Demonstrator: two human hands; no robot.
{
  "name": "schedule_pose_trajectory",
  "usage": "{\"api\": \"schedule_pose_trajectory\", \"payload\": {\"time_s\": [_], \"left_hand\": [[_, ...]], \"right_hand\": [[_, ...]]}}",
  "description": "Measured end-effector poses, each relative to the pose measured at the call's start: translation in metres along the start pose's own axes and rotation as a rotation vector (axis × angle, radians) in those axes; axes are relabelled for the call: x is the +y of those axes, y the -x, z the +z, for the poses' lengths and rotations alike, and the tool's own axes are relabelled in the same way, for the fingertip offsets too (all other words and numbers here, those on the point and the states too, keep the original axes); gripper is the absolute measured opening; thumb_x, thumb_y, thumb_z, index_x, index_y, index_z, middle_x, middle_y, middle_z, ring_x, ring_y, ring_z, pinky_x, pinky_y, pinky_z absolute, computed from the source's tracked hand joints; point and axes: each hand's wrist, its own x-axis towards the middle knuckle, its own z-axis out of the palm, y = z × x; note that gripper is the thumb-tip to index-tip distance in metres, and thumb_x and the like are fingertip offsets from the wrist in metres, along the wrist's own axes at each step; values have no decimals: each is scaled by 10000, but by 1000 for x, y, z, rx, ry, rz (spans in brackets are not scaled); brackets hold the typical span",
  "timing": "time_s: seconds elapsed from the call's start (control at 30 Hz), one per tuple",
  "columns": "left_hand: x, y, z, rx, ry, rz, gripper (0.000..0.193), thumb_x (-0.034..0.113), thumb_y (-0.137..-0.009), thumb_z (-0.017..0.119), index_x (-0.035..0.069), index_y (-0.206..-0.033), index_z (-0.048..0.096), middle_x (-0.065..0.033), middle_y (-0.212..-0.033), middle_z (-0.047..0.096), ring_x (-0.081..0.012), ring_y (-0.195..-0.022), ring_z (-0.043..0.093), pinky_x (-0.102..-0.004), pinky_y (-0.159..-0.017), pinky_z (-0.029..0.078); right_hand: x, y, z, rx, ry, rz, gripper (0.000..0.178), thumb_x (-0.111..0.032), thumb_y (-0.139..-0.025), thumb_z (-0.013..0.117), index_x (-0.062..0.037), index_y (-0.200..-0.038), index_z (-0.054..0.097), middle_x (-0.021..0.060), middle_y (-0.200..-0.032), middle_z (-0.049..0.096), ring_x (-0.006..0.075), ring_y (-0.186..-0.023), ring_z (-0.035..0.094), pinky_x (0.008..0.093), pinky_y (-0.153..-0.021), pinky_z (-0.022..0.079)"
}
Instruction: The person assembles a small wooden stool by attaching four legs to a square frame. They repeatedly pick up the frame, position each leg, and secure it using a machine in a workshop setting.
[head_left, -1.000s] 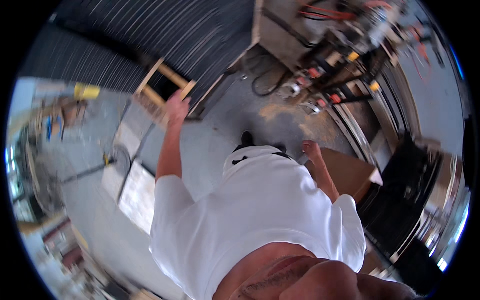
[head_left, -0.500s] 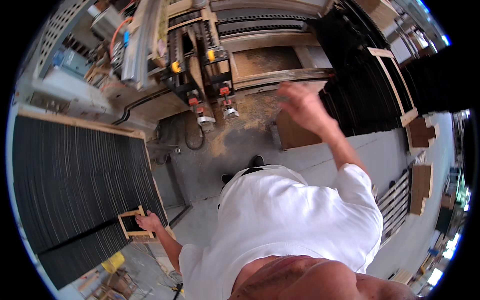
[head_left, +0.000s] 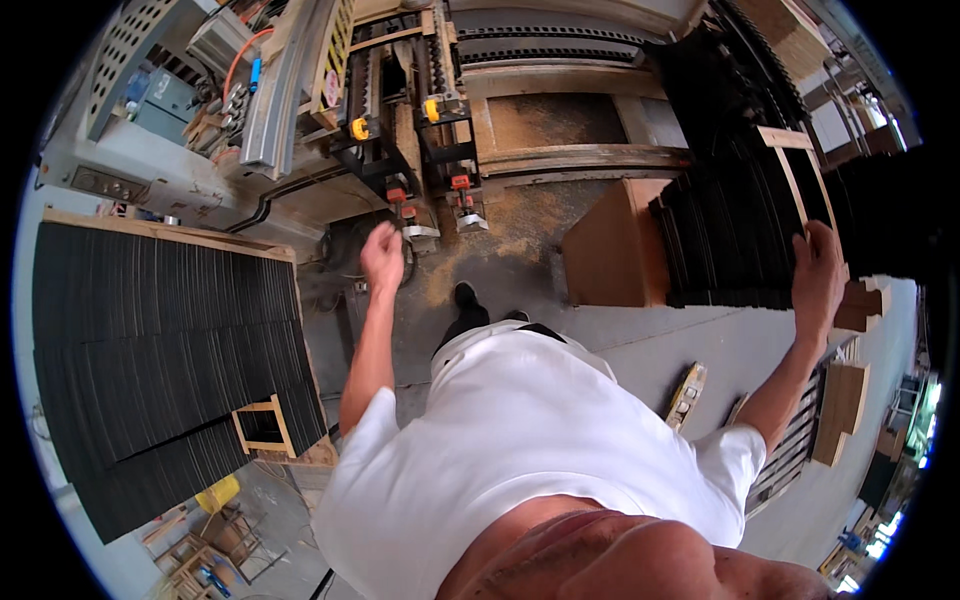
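Observation:
My left hand (head_left: 383,260) is raised in front of my body, fingers curled together, with nothing visible in it. Just beyond it are the ends of two machine rails with red fittings (head_left: 460,184) and yellow knobs (head_left: 432,110). My right hand (head_left: 819,272) reaches out to the right, its fingers bent round the near end of a pale wooden frame (head_left: 788,165). That frame lies on a stack of dark, thin-edged pieces (head_left: 725,225). A small wooden frame (head_left: 283,425) rests at the edge of the large dark stack (head_left: 170,340) on my left.
A brown cardboard box (head_left: 610,245) stands by the right-hand stack. Sawdust covers the floor (head_left: 510,240) under the machine. A yellow level-like bar (head_left: 686,396) and a slatted pallet (head_left: 790,460) lie to the right. A yellow bucket (head_left: 217,493) is at lower left.
My left hand has left the small wooden frame on the left stack and swung forward toward the machine. My right hand has moved right, onto the wooden frame on the right-hand stack.

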Motion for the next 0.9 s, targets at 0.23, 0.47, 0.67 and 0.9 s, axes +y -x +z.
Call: {"api": "schedule_pose_trajectory", "payload": {"time_s": [0.23, 0.47, 0.67, 0.9], "left_hand": [[78, -200, 62, 104, 39, 230, 320, 251, -879, 643, 0, -1078, 649, -89, -925, 689, -178, -859, 649, -301, -781, 502], [94, -397, 141, -57, 726, -458, 555, 354, -899, 650, 16, -1307, 486, -184, -1139, 587, -247, -974, 610, -368, -746, 551], [72, -478, 155, 63, 937, -531, 404, 336, -882, 672, -14, -1043, 552, -115, -729, 627, -175, -560, 603, -290, -441, 516], [49, -411, 137, 10, 1110, -507, 202, 225, -903, 641, 39, -966, 592, -87, -765, 639, -187, -623, 640, -285, -515, 542]], "right_hand": [[-32, -5, -7, 62, -134, 64, 214, -98, -877, 658, -68, -1089, 654, 65, -962, 668, 159, -882, 631, 289, -808, 488], [-140, -12, 17, 147, -444, -183, 263, 72, -800, 668, -31, -1042, 662, 94, -1036, 669, 189, -971, 620, 320, -833, 497], [-229, -44, 87, -67, -347, -486, 211, 23, -717, 714, -46, -913, 677, 92, -987, 681, 276, -928, 626, 362, -813, 499], [-306, -103, 213, -175, -500, -785, 165, -68, -743, 704, -72, -906, 677, 57, -976, 678, 259, -888, 609, 360, -779, 507]]}}
